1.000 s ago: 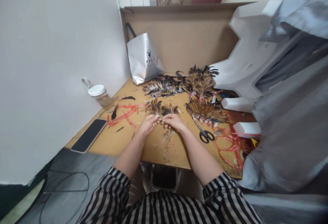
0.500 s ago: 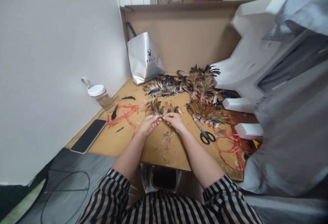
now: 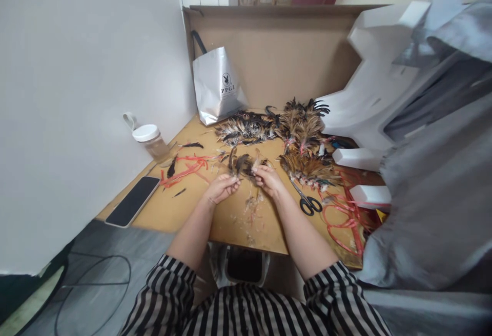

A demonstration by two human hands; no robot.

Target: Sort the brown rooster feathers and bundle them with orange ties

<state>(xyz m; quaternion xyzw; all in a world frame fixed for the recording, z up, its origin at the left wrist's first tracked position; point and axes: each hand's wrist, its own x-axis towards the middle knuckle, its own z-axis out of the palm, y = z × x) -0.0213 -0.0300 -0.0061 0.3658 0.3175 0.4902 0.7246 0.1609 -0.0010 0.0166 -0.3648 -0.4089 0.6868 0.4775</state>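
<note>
Above the middle of the table, my left hand (image 3: 223,187) is closed, thumb against fingers, on dark brown feathers (image 3: 232,161) that stand up from its fingertips. A short gap to the right, my right hand (image 3: 269,180) pinches a lighter brown feather (image 3: 257,160). Dark feathers (image 3: 243,163) show between and just beyond the two hands; whether they are held or lie on the table I cannot tell. To the right lies a bundle of brown feathers (image 3: 307,169), with black-handled scissors (image 3: 306,202) beside it.
Farther back are a black-and-white feather pile (image 3: 246,128) and a brown feather pile (image 3: 302,123). Red plastic strips (image 3: 188,169) lie left, more red strips (image 3: 351,218) right. A phone (image 3: 133,202), a lidded jar (image 3: 151,141), a silver bag (image 3: 217,87) and white foam (image 3: 361,95) surround the work area.
My hands, which met at the fingertips, have moved apart. My right hand has shifted slightly right and away from me, and the feathers between them look more separated.
</note>
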